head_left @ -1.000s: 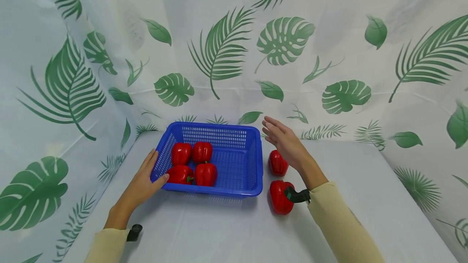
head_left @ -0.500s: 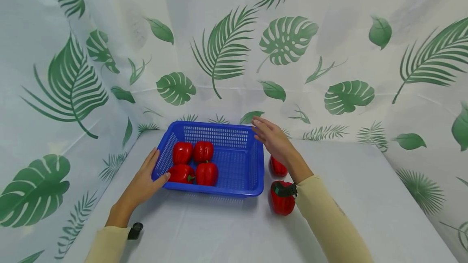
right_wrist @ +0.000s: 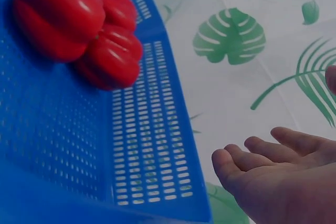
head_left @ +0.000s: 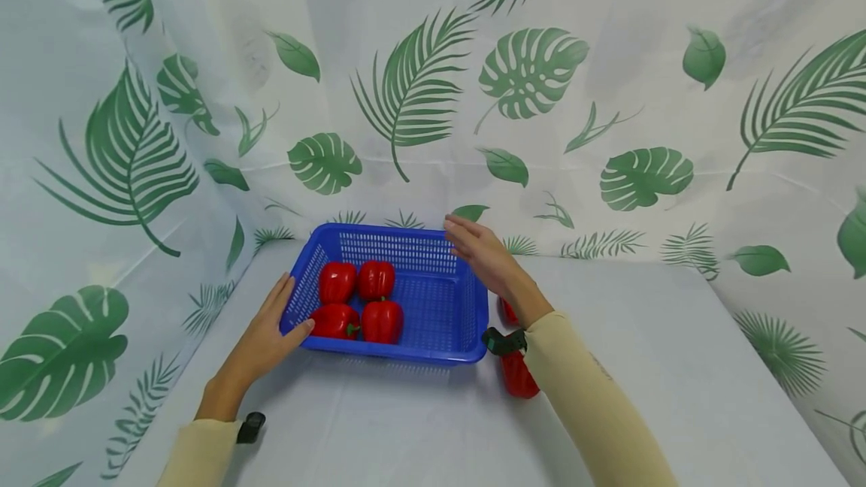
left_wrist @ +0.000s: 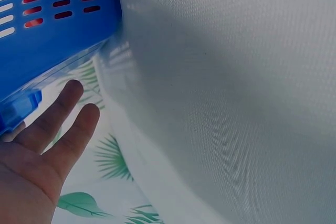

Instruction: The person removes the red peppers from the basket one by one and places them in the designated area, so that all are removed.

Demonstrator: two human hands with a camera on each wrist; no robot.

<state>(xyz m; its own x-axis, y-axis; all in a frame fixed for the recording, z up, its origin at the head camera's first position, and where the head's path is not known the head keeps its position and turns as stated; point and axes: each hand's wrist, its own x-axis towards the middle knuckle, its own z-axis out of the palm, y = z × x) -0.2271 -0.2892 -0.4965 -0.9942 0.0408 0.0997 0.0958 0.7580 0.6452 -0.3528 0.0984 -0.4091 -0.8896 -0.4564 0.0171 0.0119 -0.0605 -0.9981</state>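
A blue plastic basket [head_left: 399,352] with slotted walls holds several red bell peppers [head_left: 382,322] in its left half. At the basket's left end is my left hand [head_left: 260,344], its fingers straight along the outside and the thumb at the front rim. The left wrist view shows two fingers [left_wrist: 73,135] spread below the blue rim. My right hand [head_left: 489,258], palm turned up in its wrist view, holds nothing and is over the back right corner in the head view, fingers extended. Two more bell peppers, a near one [head_left: 519,378] and a far one [head_left: 507,312], lie right of the basket, partly hidden by my right arm.
All of this stands on a white-covered table [head_left: 379,427]. A white curtain [head_left: 433,194] printed with green leaves rises close behind the basket and along both sides.
My right hand has moved left, from above the loose peppers to over the basket's back right corner. The left hand, basket and peppers have stayed put.
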